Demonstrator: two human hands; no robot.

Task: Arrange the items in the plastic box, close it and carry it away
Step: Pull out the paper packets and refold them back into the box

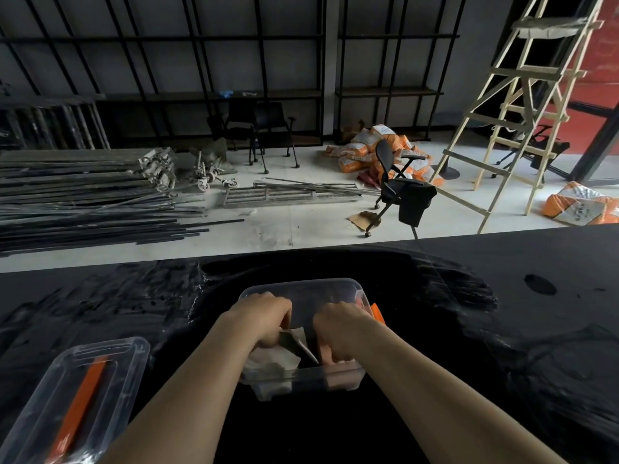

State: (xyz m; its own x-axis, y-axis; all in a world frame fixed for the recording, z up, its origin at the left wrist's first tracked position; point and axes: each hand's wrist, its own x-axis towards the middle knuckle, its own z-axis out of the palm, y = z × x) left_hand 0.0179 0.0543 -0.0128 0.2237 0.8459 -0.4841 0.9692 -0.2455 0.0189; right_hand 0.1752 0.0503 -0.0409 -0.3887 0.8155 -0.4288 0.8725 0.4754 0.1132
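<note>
A clear plastic box (303, 287) stands open on the black table (469, 313) in front of me. Both my hands are inside it. My left hand (264, 318) is curled over grey and whitish flat items (284, 356) at the box's left. My right hand (338, 326) presses down on orange items (326, 356) at its right; its fingertips are hidden. An orange latch (378, 312) sticks out at the box's right rim. The clear lid (100, 380), with an orange handle (80, 406), lies flat on the table at the near left.
The table's far edge runs across the middle of the view. Beyond it, on the floor, lie metal bars (83, 202), a black office chair (398, 189), orange sacks (371, 149) and a wooden ladder (522, 105) at the right.
</note>
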